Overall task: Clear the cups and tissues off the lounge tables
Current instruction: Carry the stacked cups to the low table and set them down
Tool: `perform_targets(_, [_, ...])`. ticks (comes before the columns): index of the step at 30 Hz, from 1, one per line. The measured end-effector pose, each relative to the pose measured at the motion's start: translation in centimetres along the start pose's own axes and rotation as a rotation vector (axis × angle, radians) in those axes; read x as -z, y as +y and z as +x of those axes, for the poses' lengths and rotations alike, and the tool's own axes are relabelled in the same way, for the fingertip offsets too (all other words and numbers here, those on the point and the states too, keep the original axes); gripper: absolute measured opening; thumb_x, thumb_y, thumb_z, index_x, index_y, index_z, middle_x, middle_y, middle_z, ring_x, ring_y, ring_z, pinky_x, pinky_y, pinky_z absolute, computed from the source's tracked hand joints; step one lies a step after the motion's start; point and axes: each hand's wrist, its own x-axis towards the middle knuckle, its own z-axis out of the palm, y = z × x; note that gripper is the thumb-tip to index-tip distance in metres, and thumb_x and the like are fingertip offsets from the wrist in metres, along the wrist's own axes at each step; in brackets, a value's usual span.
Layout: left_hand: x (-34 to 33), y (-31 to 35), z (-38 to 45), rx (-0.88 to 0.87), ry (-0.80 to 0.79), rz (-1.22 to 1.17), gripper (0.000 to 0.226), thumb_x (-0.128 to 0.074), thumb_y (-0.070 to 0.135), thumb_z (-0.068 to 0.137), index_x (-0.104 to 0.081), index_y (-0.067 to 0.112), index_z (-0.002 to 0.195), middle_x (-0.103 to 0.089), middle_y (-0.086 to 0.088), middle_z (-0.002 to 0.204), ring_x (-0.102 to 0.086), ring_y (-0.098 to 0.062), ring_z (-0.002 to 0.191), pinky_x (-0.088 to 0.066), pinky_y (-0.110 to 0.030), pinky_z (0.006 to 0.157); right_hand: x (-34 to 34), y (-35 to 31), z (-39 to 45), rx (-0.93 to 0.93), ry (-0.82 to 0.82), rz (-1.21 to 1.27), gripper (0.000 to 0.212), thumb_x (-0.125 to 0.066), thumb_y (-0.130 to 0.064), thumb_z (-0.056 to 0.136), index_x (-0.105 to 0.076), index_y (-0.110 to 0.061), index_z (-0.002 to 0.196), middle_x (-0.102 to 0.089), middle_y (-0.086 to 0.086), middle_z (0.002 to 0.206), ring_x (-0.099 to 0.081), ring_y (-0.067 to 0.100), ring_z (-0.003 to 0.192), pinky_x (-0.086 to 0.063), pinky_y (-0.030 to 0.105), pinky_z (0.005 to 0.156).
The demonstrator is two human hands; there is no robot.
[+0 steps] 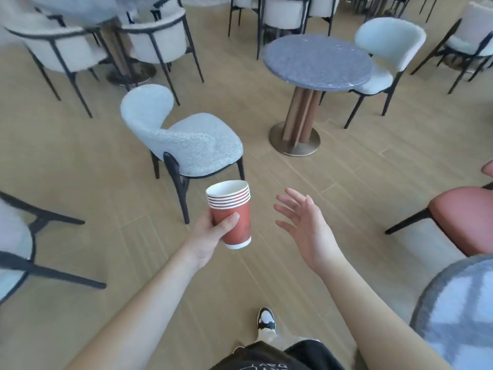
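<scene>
Left hand [213, 231] grips the stack of cups [231, 213]; keep it upright while the empty, spread right hand [304, 222] steadies it.

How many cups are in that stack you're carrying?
6, going by the white rims, all nested in one stack of red paper cups held by the left hand; more could be hidden inside.

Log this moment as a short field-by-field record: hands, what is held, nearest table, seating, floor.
left hand: left hand in a grip around a stack of red paper cups, tilted
right hand: right hand open, fingers spread, holding nothing
nearest table: round grey table ahead, no cups or tissues visible on its top
seating: grey chair beside the cups; red chair at right
floor: wooden floor
</scene>
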Motion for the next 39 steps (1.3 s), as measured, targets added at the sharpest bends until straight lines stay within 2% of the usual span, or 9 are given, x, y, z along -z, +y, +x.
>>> perform_targets(2, [1.4, 0.1, 0.5, -0.003, 0.060, 0.027, 0.070, -0.087, 0.047, 0.053, -0.066, 0.022, 0.114, -0.080, 0.011, 0.101, -0.074, -0.006, 0.095, -0.059, -0.022, 0.080, -1.5, 0.0, 2.0, -0.022, -0.073, -0.003, 0.051, -0.036, -0.054, 0.091, -0.061, -0.030, 0.129, -0.067, -0.003, 0.130, -0.063, 0.016, 0.121, -0.050, 0.034, 0.091])
perform_targets(4, [2.4, 0.6, 0.9, -0.012, 0.135, 0.037, 0.069, -0.085, 0.044, 0.055, -0.064, 0.023, 0.118, -0.080, 0.013, 0.102, -0.074, -0.004, 0.096, -0.058, -0.020, 0.079, -2.7, -0.1, 3.9, -0.047, -0.128, -0.005, 0.050, -0.035, -0.054, 0.091, -0.062, -0.032, 0.127, -0.066, -0.003, 0.130, -0.063, 0.015, 0.121, -0.049, 0.033, 0.091])
perform_targets(11, [6.1, 2.4, 2.1, -0.025, 0.396, 0.091, 0.075, -0.086, 0.052, 0.049, -0.064, 0.028, 0.117, -0.078, 0.012, 0.107, -0.074, -0.006, 0.100, -0.056, -0.022, 0.082, -7.0, -1.1, 10.5, -0.097, -0.352, -0.065, 0.051, -0.036, -0.055, 0.091, -0.061, -0.032, 0.129, -0.070, -0.010, 0.124, -0.063, 0.010, 0.119, -0.048, 0.032, 0.091])
perform_targets(15, [9.1, 2.4, 0.7, -0.048, 0.545, 0.081, 0.072, -0.086, 0.053, 0.050, -0.061, 0.034, 0.115, -0.077, 0.024, 0.104, -0.073, 0.002, 0.096, -0.057, -0.015, 0.074, -10.9, -0.3, 12.5, -0.125, -0.494, -0.113, 0.045, -0.037, -0.057, 0.093, -0.065, -0.041, 0.123, -0.069, -0.010, 0.128, -0.063, 0.009, 0.121, -0.048, 0.032, 0.092])
perform_targets(19, [12.2, 2.3, -0.8, -0.067, 0.653, 0.048, 0.083, -0.090, 0.051, 0.057, -0.059, 0.032, 0.132, -0.074, 0.011, 0.122, -0.072, -0.010, 0.111, -0.058, -0.031, 0.090, -15.9, 0.6, 13.9, -0.148, -0.621, -0.149, 0.049, -0.036, -0.056, 0.095, -0.062, -0.035, 0.130, -0.066, -0.007, 0.134, -0.059, 0.014, 0.128, -0.048, 0.037, 0.099])
perform_targets(22, [15.5, 2.2, -1.7, -0.097, 0.713, 0.012, 0.085, -0.090, 0.051, 0.060, -0.058, 0.031, 0.135, -0.073, 0.010, 0.125, -0.071, -0.010, 0.112, -0.058, -0.029, 0.089, -20.6, 1.3, 14.6, -0.151, -0.712, -0.180, 0.049, -0.036, -0.055, 0.095, -0.062, -0.034, 0.130, -0.065, -0.006, 0.135, -0.059, 0.013, 0.127, -0.047, 0.037, 0.101])
perform_targets(29, [25.5, 4.2, -3.4, -0.149, 0.813, -0.081, 0.075, -0.087, 0.047, 0.063, -0.060, 0.029, 0.130, -0.076, 0.011, 0.119, -0.072, -0.007, 0.108, -0.057, -0.020, 0.081, -34.1, 3.1, 16.3, -0.175, -0.801, -0.209, 0.045, -0.027, -0.041, 0.108, -0.057, -0.022, 0.136, -0.062, 0.003, 0.138, -0.057, 0.021, 0.130, -0.045, 0.045, 0.108])
perform_targets(33, [31.3, 6.6, -4.0, -0.172, 0.834, -0.070, 0.058, -0.088, 0.036, 0.076, -0.060, 0.031, 0.127, -0.077, 0.021, 0.107, -0.072, 0.003, 0.092, -0.052, -0.010, 0.064, -40.6, 4.0, 17.5, -0.174, -0.832, -0.234, 0.047, -0.023, -0.039, 0.108, -0.055, -0.022, 0.137, -0.062, 0.003, 0.139, -0.058, 0.020, 0.129, -0.046, 0.045, 0.108])
perform_targets(39, [38.2, 8.7, -3.0, -0.195, 0.877, -0.093, 0.058, -0.082, 0.030, 0.078, -0.059, 0.023, 0.131, -0.077, 0.010, 0.116, -0.072, -0.008, 0.107, -0.057, -0.019, 0.081, -47.0, 4.5, 20.2, -0.163, -0.848, -0.244, 0.052, -0.031, -0.045, 0.100, -0.055, -0.019, 0.137, -0.062, 0.006, 0.137, -0.060, 0.022, 0.126, -0.048, 0.042, 0.103])
